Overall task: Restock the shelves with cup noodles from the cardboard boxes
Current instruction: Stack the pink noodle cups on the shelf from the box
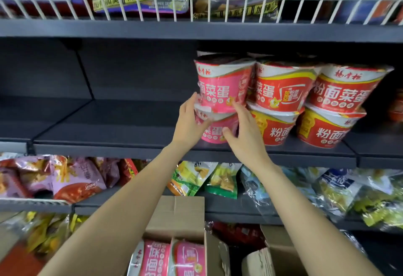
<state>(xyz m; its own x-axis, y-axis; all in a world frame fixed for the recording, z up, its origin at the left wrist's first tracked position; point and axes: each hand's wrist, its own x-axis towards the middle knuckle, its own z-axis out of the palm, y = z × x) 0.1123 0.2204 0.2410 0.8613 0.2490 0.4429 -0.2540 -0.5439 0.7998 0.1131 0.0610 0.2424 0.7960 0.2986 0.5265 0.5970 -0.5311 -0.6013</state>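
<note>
Two pink cup noodles stand stacked on the dark middle shelf (113, 136). The upper pink cup (222, 83) rests on the lower pink cup (214, 133). My left hand (188, 123) holds the stack's left side, fingers curved round where the two cups meet. My right hand (244, 134) holds the right front, thumb on the lower cup and fingers at the upper cup's base. Red cup noodles (283, 92) are stacked two high just to the right. Below, an open cardboard box (176, 216) holds more pink cups (170, 258).
A white wire rail (196, 7) fronts the upper shelf of noodle packs. Snack bags (72, 179) fill the shelf below. A second cardboard box (274, 254) sits at the lower right. The middle shelf's left part holds nothing.
</note>
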